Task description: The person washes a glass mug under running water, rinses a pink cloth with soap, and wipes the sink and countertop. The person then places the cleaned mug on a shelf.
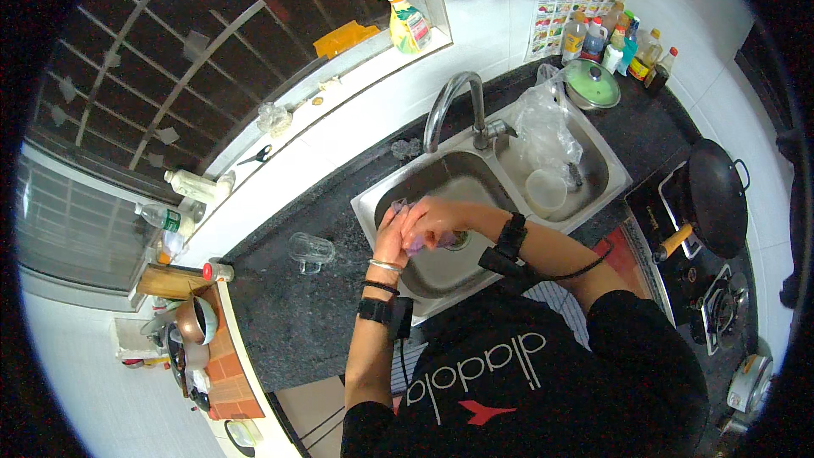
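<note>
My left hand [392,235] and my right hand [434,219] are pressed together over the left basin of a steel double sink [472,281]. Between them is a crumpled purple cloth [414,245], partly hidden by the fingers. Both hands close around it. The curved metal faucet [455,81] arches over the same basin, behind my hands. A glass mug [311,252] lies on its side on the dark counter, left of the sink.
In the right basin are a clear plastic bag [548,121] and a whitish tub [545,192]. Bottles [594,38] and a lidded pot [593,84] stand behind. A wok [717,200] is on the stove at right. A spray bottle [409,22] stands on the windowsill.
</note>
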Motion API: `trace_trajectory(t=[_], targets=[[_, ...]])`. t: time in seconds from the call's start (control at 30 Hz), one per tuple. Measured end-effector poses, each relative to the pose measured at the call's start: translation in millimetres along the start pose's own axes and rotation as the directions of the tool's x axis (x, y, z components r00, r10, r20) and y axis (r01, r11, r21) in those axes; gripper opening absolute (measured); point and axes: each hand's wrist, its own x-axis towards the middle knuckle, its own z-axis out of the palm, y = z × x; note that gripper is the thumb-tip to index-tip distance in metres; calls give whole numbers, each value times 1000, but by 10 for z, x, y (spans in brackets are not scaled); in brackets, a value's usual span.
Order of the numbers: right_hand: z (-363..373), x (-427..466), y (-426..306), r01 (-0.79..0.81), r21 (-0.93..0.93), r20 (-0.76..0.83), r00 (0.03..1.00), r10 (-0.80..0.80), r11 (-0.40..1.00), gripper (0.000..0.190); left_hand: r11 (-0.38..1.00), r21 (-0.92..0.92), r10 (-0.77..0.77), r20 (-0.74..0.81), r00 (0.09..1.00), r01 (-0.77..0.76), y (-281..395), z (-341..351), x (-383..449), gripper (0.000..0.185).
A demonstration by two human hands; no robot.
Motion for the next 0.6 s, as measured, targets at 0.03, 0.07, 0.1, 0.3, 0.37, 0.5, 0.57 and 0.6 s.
trace_trajectory(t=[0.03,0.07,0.1,0.3,0.37,0.5,0.57,0.6], targets=[[-44,-36,38,17,124,-72,997,-8,992,21,999,46,-9,-30,1000,10,1,22,4,21],[-77,-63,79,80,260,-89,994,-58,962,21,997,78,6,2,1000,-6,7,48,-2,22],[-143,-93,118,101,283,-256,966,-26,954,22,993,112,21,35,999,-25,23,76,-11,22],[-181,-68,309,155,-77,-373,912,-172,985,25,985,163,-85,131,988,63,221,115,-255,30],[-90,-23,329,171,-147,-340,916,-212,974,25,988,146,-90,221,971,59,275,79,-318,30],[20,132,307,58,-177,-278,955,-106,982,20,994,-68,-65,312,948,91,404,-151,-487,44],[49,230,300,122,-96,-362,920,-149,988,15,908,-390,-62,239,969,155,344,-212,-523,54],[56,278,297,231,-245,-433,843,-320,941,15,954,296,0,193,981,-59,253,-184,-477,48]])
